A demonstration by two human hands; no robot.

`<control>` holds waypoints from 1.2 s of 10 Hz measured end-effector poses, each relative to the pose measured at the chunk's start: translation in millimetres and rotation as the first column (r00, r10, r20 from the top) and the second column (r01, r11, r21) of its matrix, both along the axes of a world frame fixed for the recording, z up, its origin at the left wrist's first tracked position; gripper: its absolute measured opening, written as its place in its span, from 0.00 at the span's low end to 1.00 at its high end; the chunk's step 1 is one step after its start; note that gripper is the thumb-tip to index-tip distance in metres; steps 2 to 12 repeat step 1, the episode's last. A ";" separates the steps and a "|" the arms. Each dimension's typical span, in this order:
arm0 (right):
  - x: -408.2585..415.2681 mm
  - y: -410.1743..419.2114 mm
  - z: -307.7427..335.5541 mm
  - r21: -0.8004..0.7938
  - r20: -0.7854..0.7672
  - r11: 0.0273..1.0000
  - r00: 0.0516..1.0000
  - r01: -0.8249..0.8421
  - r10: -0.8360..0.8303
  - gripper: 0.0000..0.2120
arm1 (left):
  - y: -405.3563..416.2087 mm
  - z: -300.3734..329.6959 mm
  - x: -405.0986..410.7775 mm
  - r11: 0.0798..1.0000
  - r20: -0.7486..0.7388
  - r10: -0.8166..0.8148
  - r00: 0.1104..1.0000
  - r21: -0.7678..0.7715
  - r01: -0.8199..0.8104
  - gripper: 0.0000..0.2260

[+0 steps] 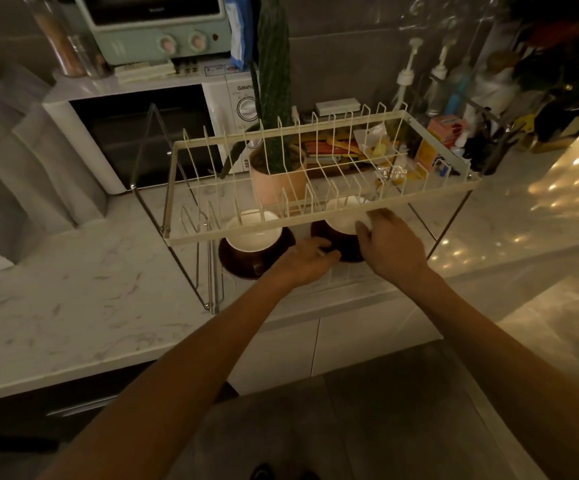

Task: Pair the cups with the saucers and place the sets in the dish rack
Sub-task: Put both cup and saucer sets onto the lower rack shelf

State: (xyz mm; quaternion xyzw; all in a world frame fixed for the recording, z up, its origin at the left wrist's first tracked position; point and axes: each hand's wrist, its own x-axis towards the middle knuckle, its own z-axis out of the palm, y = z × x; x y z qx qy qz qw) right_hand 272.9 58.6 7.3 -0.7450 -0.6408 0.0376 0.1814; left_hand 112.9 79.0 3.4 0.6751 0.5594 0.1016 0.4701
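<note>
A cream two-tier wire dish rack point(319, 216) stands on the marble counter. On its lower level sit two sets. The left white cup point(253, 232) rests on a dark brown saucer point(243, 263). The right white cup point(341, 216) rests on another dark saucer point(326, 233). My left hand point(307, 259) grips the front rim of the right saucer. My right hand point(390, 242) curls around the right side of the right cup. The rack's top tier partly hides both cups.
A potted cactus in a pink pot point(276, 181) stands behind the rack. A microwave point(149, 133) with a mint toaster oven point(163, 26) on top sits at the back left. Pump bottles point(406, 77) and boxes crowd the back right. The counter's front edge point(73, 372) runs below.
</note>
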 end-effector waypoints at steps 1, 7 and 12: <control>-11.7 -13.6 18.2 -0.160 0.094 0.981 0.988 -0.110 0.126 0.19 | -13.2 23.5 -22.2 0.957 -0.180 -0.291 0.940 -0.050 0.286 0.22; -11.7 -13.6 18.2 -0.160 0.094 0.981 0.988 -0.110 0.126 0.19 | -13.2 23.5 -22.2 0.957 -0.180 -0.291 0.940 -0.050 0.286 0.22; -11.7 -13.6 18.2 -0.160 0.094 0.981 0.988 -0.110 0.126 0.19 | -13.2 23.5 -22.2 0.957 -0.180 -0.291 0.940 -0.050 0.286 0.22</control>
